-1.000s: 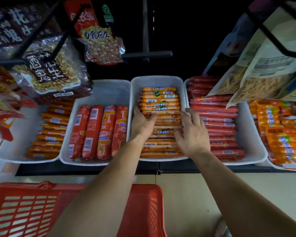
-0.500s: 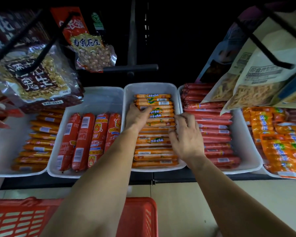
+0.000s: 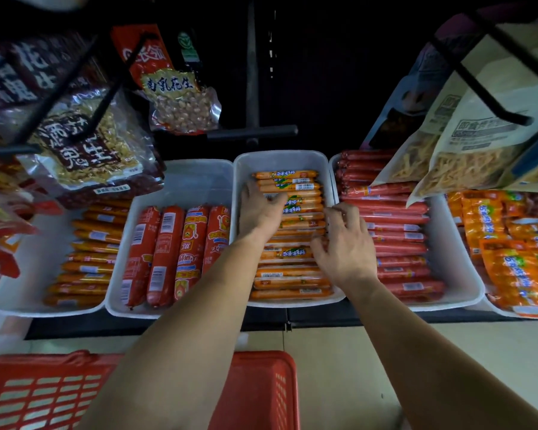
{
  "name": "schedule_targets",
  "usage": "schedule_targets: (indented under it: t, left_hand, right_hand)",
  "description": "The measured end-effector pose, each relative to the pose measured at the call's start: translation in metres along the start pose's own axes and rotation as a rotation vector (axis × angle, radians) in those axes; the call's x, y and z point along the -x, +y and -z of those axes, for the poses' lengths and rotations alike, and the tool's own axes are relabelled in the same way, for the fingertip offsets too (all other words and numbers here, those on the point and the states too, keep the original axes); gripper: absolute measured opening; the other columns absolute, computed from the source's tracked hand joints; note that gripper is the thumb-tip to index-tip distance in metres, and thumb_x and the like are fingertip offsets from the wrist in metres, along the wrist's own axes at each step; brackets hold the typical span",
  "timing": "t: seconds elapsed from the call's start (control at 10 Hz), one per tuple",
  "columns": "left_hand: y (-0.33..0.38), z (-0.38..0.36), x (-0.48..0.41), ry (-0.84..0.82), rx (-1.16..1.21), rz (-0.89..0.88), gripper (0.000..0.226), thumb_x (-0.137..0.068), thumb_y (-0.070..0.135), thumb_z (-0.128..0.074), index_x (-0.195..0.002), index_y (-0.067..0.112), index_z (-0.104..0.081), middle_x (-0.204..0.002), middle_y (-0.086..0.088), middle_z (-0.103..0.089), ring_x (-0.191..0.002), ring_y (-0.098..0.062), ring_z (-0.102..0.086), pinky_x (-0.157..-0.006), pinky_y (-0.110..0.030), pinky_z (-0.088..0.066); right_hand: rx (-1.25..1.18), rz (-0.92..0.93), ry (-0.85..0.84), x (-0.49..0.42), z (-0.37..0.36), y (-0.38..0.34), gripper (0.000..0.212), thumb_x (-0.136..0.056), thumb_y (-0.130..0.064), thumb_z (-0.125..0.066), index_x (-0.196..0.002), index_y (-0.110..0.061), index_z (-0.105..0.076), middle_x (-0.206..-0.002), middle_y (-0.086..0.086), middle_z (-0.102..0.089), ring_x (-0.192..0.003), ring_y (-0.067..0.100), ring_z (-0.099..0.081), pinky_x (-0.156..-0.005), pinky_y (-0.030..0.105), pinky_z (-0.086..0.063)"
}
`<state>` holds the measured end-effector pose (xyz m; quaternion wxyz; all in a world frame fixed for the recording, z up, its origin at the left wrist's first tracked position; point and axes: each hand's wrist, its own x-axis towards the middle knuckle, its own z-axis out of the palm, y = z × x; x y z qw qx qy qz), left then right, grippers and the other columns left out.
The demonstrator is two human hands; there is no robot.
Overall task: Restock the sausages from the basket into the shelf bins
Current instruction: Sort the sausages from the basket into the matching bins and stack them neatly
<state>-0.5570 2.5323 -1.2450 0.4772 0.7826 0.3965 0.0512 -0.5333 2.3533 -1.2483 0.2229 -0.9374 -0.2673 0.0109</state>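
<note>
**Inspector:** Location of the stock?

**Clerk:** Thin orange sausages [image 3: 289, 282] lie crosswise in stacked rows in the middle white bin [image 3: 280, 155] on the shelf. They run from the front rim to just short of the back wall.

**Inspector:** Left hand?

**Clerk:** The left hand [image 3: 260, 212] rests on the rows at the bin's left side. Its fingers are straight and point to the back, with the thumb out to the right. It grips nothing.

**Inspector:** Right hand?

**Clerk:** The right hand [image 3: 345, 249] is over the bin's right side, fingers [image 3: 342, 211] bent and spread, tips on the sausages. Whether they pinch one, I cannot tell.

**Inspector:** The basket?

**Clerk:** The red basket [image 3: 261, 392] stands on the floor below the shelf, lower left, partly hidden by the left forearm.

**Inspector:** Adjoining stock?

**Clerk:** Fat red sausages [image 3: 165, 256] lie lengthwise in the bin just left. Thin red sausages [image 3: 398, 243] lie crosswise in the bin just right. Peanut packets [image 3: 87, 144] hang above left, and pale snack bags [image 3: 466, 150] hang above right.
</note>
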Motion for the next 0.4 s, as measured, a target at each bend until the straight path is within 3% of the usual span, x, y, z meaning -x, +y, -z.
schedule_targets:
  t: [0.1,0.2,0.3,0.4]
  left_hand:
    - [0.004,0.012,0.034,-0.084,-0.223,-0.171,0.069,-0.086,0.057,-0.058,-0.146,0.035,-0.033,-0.151,0.010,-0.044,-0.134,-0.020,-0.048,-0.108,-0.051,-0.044]
    - [-0.007,0.039,0.079,-0.130,-0.456,-0.324,0.059,-0.092,0.044,-0.062,-0.144,0.027,-0.040,-0.148,0.008,-0.045,-0.130,-0.016,-0.049,-0.107,-0.042,-0.046]
    - [-0.024,0.067,0.116,-0.163,-0.568,-0.402,0.060,-0.093,0.044,-0.061,-0.146,0.023,-0.041,-0.149,0.006,-0.044,-0.133,-0.017,-0.044,-0.109,-0.038,-0.042]
    - [-0.022,0.093,0.149,-0.167,-0.573,-0.343,0.061,-0.095,0.043,-0.058,-0.147,0.016,-0.040,-0.151,0.000,-0.042,-0.137,-0.021,-0.042,-0.110,-0.037,-0.038]
  right_hand:
    - [0.100,0.016,-0.051,0.004,0.009,-0.006,0.052,-0.086,-0.039,-0.054,-0.132,-0.015,-0.051,-0.135,0.006,-0.043,-0.117,0.031,-0.048,-0.095,0.047,-0.045]
    - [0.231,0.040,-0.155,0.017,0.023,-0.014,0.059,-0.089,-0.044,-0.051,-0.141,-0.018,-0.042,-0.145,0.005,-0.039,-0.128,0.030,-0.041,-0.106,0.049,-0.036]
    - [0.271,0.034,-0.306,0.037,0.036,-0.024,0.072,-0.090,-0.051,-0.051,-0.151,-0.020,-0.027,-0.154,0.003,-0.031,-0.138,0.030,-0.032,-0.112,0.049,-0.032]
    - [0.259,0.015,-0.390,0.055,0.059,-0.037,0.075,-0.093,-0.052,-0.049,-0.154,-0.020,-0.021,-0.157,0.003,-0.030,-0.143,0.033,-0.028,-0.113,0.051,-0.032]
